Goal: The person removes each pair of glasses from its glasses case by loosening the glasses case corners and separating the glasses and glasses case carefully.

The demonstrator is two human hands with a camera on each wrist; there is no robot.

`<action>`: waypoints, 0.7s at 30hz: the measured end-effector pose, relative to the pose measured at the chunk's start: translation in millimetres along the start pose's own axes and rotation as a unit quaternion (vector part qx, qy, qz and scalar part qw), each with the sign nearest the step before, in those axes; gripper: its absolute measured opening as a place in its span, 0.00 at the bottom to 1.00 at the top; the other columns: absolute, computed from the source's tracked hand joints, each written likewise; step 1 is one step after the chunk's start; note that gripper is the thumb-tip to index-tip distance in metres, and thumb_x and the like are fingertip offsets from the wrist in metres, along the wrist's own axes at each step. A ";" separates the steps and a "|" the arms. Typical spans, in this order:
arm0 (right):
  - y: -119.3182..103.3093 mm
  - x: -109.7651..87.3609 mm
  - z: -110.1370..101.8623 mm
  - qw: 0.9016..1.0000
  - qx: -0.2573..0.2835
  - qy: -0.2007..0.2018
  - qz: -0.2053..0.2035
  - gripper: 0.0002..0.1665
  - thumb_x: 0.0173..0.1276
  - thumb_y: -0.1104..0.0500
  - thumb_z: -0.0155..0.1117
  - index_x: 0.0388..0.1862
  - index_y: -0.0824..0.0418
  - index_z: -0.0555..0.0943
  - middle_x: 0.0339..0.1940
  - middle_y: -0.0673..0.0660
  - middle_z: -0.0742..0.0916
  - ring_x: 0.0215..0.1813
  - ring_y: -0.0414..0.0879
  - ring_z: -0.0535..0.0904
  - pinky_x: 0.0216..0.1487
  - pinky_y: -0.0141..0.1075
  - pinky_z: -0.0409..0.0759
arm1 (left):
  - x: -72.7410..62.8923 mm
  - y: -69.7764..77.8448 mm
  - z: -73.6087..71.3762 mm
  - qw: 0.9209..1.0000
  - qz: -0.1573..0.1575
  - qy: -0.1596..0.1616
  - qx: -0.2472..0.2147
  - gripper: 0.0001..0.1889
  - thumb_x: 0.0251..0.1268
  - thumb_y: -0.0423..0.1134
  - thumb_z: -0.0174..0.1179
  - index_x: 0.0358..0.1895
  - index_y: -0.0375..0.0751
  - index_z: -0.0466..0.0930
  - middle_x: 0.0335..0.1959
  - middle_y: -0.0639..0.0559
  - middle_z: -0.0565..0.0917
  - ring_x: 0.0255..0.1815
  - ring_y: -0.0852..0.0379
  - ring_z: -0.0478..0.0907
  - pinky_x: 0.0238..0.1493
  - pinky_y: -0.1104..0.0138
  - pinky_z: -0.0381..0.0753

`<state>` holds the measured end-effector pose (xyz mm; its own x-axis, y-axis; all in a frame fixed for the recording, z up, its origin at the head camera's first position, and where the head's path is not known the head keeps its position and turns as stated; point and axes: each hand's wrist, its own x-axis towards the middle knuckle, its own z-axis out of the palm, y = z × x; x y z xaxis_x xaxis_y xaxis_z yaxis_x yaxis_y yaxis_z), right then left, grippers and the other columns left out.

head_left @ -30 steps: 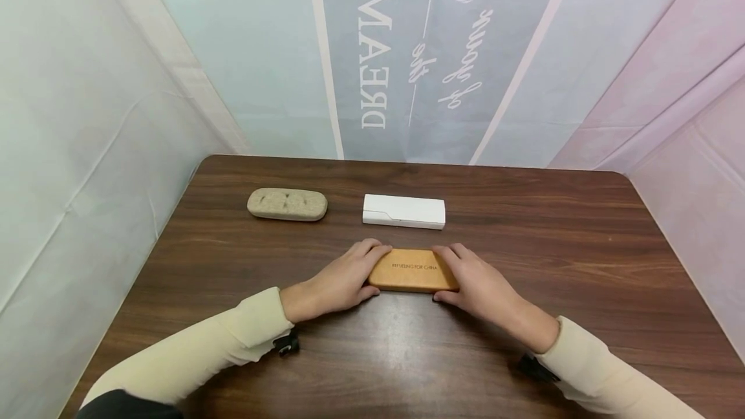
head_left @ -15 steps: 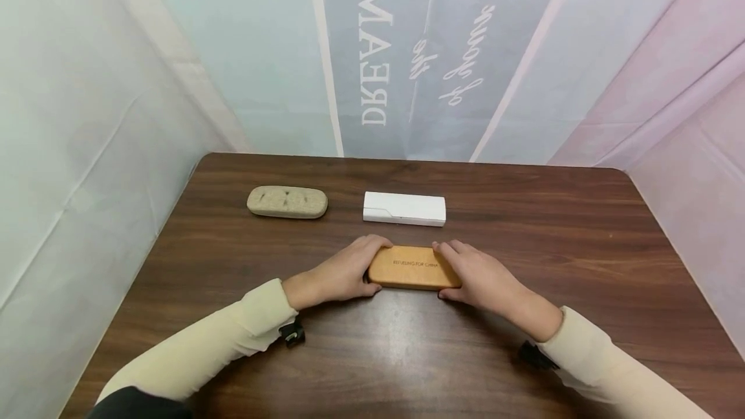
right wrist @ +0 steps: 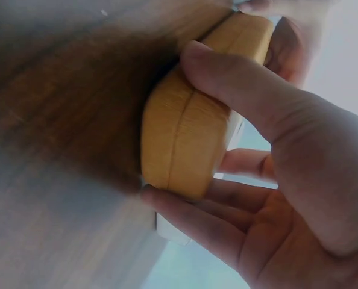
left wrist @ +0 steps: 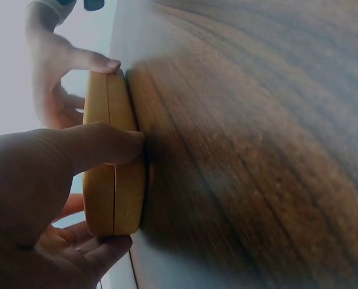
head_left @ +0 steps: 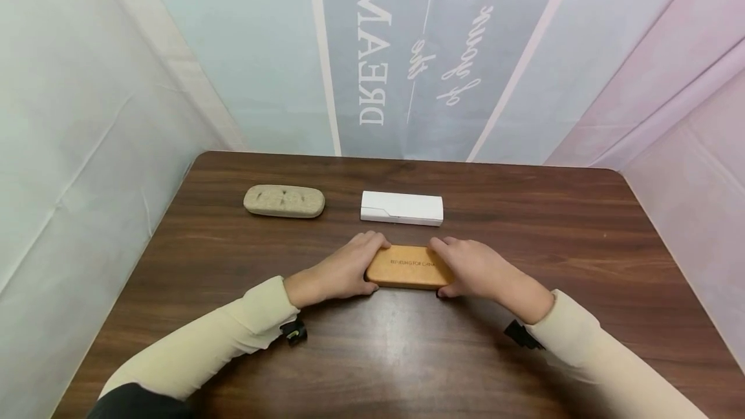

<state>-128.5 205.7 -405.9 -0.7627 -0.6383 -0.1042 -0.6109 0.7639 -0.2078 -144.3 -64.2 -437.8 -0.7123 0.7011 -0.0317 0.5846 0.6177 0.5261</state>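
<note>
A tan glasses case [head_left: 404, 271] with dark lettering on its lid lies on the table, closed, its seam showing in both wrist views. My left hand [head_left: 343, 270] grips its left end, the thumb on the near side and the fingers round the far side. At the other end, my right hand [head_left: 477, 271] holds the case in the same way. The right wrist view shows the case's rounded end [right wrist: 179, 138] between thumb and fingers. In the left wrist view the left thumb presses across the seam of the case [left wrist: 113, 198].
Behind the tan case lies a white glasses case [head_left: 401, 207]. A beige fabric-like glasses case [head_left: 284, 202] lies farther left. All rest on a brown wooden table [head_left: 553, 225], with printed cloth [head_left: 279, 83] hanging behind its back edge.
Both hands keep hold of the tan glasses case, which stays in nearly the same place. Their fingers have shifted slightly. The whole head view has moved a little.
</note>
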 end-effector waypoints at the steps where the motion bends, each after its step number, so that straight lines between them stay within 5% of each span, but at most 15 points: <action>1: 0.4 0.9 -1.2 1.000 0.000 -0.004 0.000 0.39 0.45 0.49 0.88 0.48 0.60 0.73 0.31 0.49 0.76 0.27 0.41 0.70 0.30 0.38 0.75 | 0.3 0.6 0.0 1.000 -0.002 0.000 0.001 0.37 0.51 0.36 0.79 0.63 0.41 0.68 0.59 0.48 0.75 0.61 0.52 0.71 0.63 0.59 0.73; 21: 12.8 9.2 -16.2 0.996 0.064 -0.062 0.002 0.40 0.48 0.48 0.87 0.56 0.61 0.78 0.37 0.47 0.82 0.34 0.40 0.74 0.39 0.39 0.75 | 2.4 7.3 -1.1 0.999 -0.032 -0.007 0.005 0.39 0.49 0.36 0.80 0.64 0.41 0.67 0.59 0.47 0.76 0.62 0.51 0.72 0.64 0.58 0.74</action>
<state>-146.8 211.2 -393.8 -0.7286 -0.6475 -0.2234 -0.5693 0.7538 -0.3281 -142.1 -58.4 -433.1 -0.7432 0.6645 -0.0779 0.5416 0.6658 0.5132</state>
